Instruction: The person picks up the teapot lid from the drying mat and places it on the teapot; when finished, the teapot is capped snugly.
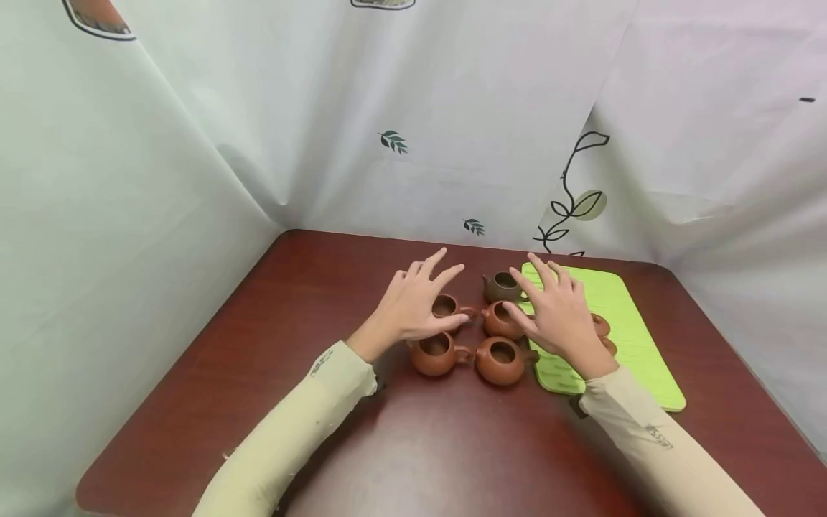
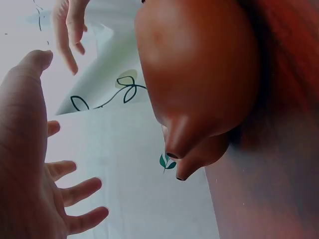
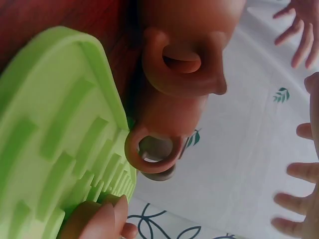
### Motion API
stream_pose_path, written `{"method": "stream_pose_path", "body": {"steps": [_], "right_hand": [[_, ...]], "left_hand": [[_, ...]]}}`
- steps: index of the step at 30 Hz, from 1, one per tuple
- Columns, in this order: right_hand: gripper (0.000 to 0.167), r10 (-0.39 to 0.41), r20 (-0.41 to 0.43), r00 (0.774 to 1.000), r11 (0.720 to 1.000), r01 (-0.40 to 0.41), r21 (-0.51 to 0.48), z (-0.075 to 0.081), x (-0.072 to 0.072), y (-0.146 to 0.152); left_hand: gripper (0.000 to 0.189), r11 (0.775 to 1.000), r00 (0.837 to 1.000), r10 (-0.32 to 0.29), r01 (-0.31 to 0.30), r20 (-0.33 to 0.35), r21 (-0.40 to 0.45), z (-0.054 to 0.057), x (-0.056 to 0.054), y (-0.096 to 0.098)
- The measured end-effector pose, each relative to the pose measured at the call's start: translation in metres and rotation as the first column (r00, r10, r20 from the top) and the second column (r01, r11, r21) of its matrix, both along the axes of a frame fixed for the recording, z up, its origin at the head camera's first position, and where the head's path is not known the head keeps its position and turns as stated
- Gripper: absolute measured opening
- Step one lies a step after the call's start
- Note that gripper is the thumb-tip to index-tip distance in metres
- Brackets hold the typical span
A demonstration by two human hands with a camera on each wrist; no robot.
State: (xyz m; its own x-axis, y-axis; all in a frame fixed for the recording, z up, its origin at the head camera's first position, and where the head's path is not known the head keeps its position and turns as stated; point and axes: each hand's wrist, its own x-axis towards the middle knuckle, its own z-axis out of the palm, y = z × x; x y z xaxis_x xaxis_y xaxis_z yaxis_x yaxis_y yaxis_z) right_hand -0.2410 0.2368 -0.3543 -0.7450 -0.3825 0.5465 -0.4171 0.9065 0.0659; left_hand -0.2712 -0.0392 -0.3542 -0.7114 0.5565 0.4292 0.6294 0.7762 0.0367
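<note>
Several small lidless clay teapots stand in a cluster on the table. A dark brown teapot (image 1: 500, 289) is at the back; reddish-brown ones include the front left teapot (image 1: 433, 359) and front right teapot (image 1: 500, 370). Above the left side hovers my left hand (image 1: 410, 305), fingers spread and holding nothing. My right hand (image 1: 558, 316) is over the right side and the mat's edge, fingers likewise spread. In the left wrist view a teapot (image 2: 199, 64) shows its spout, apart from the hand. The right wrist view shows a teapot handle (image 3: 152, 59), also untouched.
A lime-green ridged mat (image 1: 636, 359) lies right of the teapots. Small reddish clay pieces (image 3: 92, 224), apparently lids, sit on it, partly hidden by the right hand in the head view. White printed cloth (image 1: 452, 143) hangs behind the dark red table (image 1: 258, 323).
</note>
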Motion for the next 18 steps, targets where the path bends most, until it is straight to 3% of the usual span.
{"method": "stream_pose_path", "body": {"steps": [5,9,14,18], "right_hand": [[0.047,0.057,0.015,0.998,0.993,-0.056,-0.1,-0.001,0.009,0.005],[0.038,0.062,0.046,0.997,0.987,-0.055,-0.15,-0.006,0.018,0.009],[0.027,0.089,0.082,0.993,0.965,-0.065,-0.253,-0.008,0.033,0.018],[0.021,0.122,0.069,0.99,0.941,-0.093,-0.326,0.001,0.038,0.027]], "left_hand": [[0.079,0.996,0.997,-0.04,0.034,0.072,0.078,0.0,0.008,-0.005],[0.076,0.993,0.992,-0.055,0.042,0.117,0.115,-0.002,0.016,-0.012],[0.074,0.996,0.984,-0.046,0.031,0.174,0.088,-0.009,0.026,-0.019],[0.071,0.996,0.977,-0.039,0.022,0.208,0.088,-0.01,0.025,-0.024]]}}
